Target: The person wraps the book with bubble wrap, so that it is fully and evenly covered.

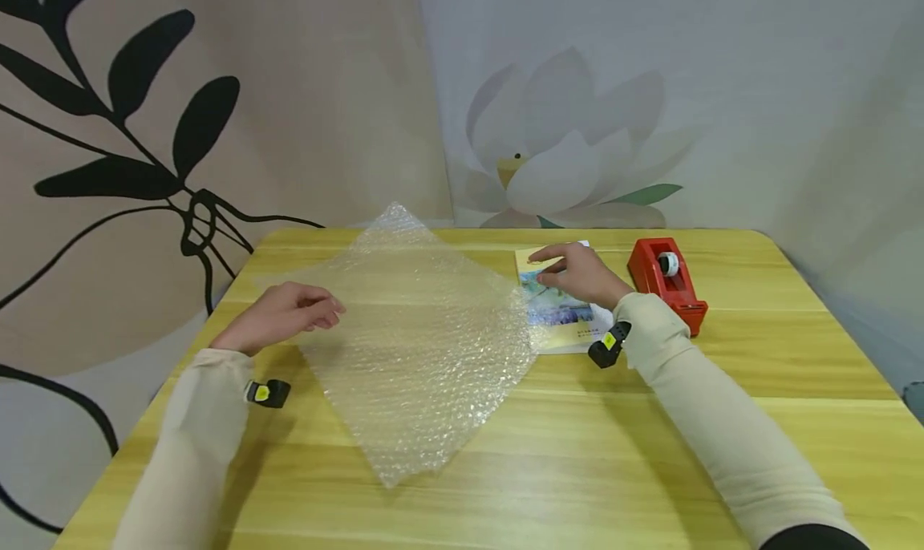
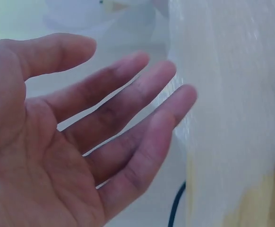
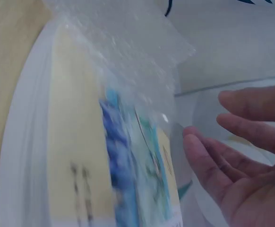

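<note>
**Bubble wrap [image 1: 419, 357] unfolded across the table [image 1: 549, 470], an illustrated book [image 1: 559, 313] at its right corner**

Seen from within the room, the arrangement suggests an early stage of the work. Done: the sheet lies opened out as a diamond, its far corner reaching past the table's back edge in the head view. Not yet done, as far as can be judged: the sheet shows no fold around anything, the book is largely uncovered, and no strip of tape is visible on either.

The book lies to the right of the sheet, whose right corner appears to overlap the book's left edge. The right hand [image 1: 581, 276] is above the book's upper part, fingers loosely bent and gripping nothing; contact with the cover cannot be told. The left hand [image 1: 285, 316], likewise empty with relaxed, parted fingers, is beside the sheet's left corner, well apart from the book; whether its fingertips touch the plastic is unclear. The red tape dispenser [image 1: 678, 293], bearing a small roll [image 1: 671, 264], sits to the right of the book, near the right wrist, with neither hand on it.
</note>
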Tool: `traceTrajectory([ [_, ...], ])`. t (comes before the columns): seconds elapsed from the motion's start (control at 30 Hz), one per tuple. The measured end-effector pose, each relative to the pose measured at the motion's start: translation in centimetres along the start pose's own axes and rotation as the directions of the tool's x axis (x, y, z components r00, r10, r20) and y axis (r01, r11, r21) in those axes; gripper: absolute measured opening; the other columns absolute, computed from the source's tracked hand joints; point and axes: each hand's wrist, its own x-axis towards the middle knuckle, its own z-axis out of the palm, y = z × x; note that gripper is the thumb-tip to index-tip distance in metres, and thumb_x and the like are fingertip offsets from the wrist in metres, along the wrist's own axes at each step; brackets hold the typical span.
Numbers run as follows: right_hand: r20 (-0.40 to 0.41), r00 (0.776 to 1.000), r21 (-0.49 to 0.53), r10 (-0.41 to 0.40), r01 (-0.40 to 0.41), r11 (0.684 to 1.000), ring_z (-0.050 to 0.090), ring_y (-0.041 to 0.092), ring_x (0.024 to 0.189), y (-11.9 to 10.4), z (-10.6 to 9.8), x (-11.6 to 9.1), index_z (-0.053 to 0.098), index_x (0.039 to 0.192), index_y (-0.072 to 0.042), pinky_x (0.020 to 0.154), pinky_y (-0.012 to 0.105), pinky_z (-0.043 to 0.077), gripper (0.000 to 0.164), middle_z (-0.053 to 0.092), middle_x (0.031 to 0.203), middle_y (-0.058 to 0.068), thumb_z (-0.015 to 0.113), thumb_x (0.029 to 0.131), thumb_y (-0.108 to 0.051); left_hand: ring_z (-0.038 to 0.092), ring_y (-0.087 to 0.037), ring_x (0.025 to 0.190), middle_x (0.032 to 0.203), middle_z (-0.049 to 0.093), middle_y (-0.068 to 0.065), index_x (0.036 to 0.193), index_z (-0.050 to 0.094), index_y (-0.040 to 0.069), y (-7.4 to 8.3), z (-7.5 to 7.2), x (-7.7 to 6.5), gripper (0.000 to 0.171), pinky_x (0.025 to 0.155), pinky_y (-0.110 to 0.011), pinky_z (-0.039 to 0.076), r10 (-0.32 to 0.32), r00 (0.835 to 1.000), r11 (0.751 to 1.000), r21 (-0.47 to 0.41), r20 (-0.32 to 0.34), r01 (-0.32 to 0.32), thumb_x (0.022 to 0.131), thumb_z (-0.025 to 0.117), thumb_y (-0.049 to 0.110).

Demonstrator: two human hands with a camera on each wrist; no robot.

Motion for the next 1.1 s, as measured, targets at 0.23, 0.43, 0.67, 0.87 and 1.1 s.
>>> traceTrajectory([
  [0.23,-0.050,0.997,-0.064,0.058,-0.061,0.996,0.062,0.037,0.125,0.6,-1.7,-1.5,0.059,0.140,-0.010,0.100,0.052,0.054,0.042,0.055,0.146,0.018,0.062,0.099,-0.018,0.052,-0.039,0.137,0.150,0.052,-0.019,0.148,0.049,0.008,2.1,1.1,1.8,0.049,0.108,-0.054,0.048,0.076,0.997,0.995,0.062,-0.012,-0.075,0.107,0.047,0.036],
  [0.43,-0.090,0.992,-0.102,0.087,-0.097,0.990,0.061,0.038,0.126,0.6,-2.9,-3.2,0.057,0.142,-0.010,0.100,0.053,0.054,0.044,0.054,0.148,0.018,0.062,0.099,-0.018,0.048,-0.037,0.141,0.153,0.048,-0.018,0.151,0.043,0.006,3.9,2.3,4.0,0.050,0.112,-0.055,0.044,0.146,0.988,0.989,0.015,-0.040,-0.146,0.108,0.046,0.030],
  [0.67,-0.106,0.991,-0.186,0.082,-0.101,0.977,0.060,0.040,0.126,0.7,-2.9,-4.3,0.055,0.143,-0.004,0.099,0.053,0.055,0.047,0.047,0.150,0.021,0.064,0.098,-0.015,0.048,-0.034,0.141,0.155,0.047,-0.017,0.153,0.040,0.005,5.7,4.1,5.9,0.051,0.113,-0.052,0.044,0.170,0.984,0.983,-0.058,-0.051,-0.173,0.108,0.046,0.028],
  [0.87,-0.126,0.990,-0.273,0.065,-0.097,0.957,0.058,0.044,0.127,1.0,-2.6,-5.1,0.050,0.146,-0.002,0.101,0.057,0.052,0.053,0.043,0.150,0.026,0.065,0.097,-0.015,0.048,-0.032,0.142,0.154,0.049,-0.015,0.152,0.041,0.007,7.2,5.4,7.8,0.049,0.114,-0.051,0.044,0.196,0.980,0.974,-0.109,-0.021,-0.197,0.108,0.047,0.026],
  [1.1,-0.180,0.979,-0.319,0.095,-0.150,0.936,0.054,0.046,0.129,1.3,-2.0,-6.1,0.046,0.147,-0.001,0.103,0.058,0.050,0.057,0.040,0.152,0.028,0.065,0.096,-0.018,0.047,-0.034,0.141,0.154,0.047,-0.019,0.152,0.041,0.005,8.9,6.7,10.7,0.048,0.114,-0.050,0.043,0.227,0.974,0.953,-0.207,0.011,-0.220,0.107,0.045,0.024],
])
